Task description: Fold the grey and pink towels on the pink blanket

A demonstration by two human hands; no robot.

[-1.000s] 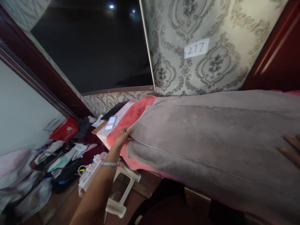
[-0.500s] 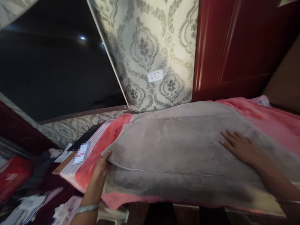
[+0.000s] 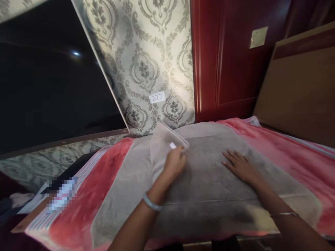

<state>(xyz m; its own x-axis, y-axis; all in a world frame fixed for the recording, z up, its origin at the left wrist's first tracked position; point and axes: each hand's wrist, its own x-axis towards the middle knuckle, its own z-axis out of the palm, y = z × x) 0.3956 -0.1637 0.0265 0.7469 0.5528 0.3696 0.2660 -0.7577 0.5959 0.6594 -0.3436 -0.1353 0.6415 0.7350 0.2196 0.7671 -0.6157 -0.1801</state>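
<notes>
Head: left hand [image 3: 175,164] pinches grey blanket [image 3: 209,205], fingertips hidden; right hand [image 3: 238,166] flat.

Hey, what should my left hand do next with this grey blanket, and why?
Probably smooth the turned-back corner down flat: your left hand is pinching that raised corner of the grey plush blanket, while your right hand lies flat on it, holding it steady.
</notes>
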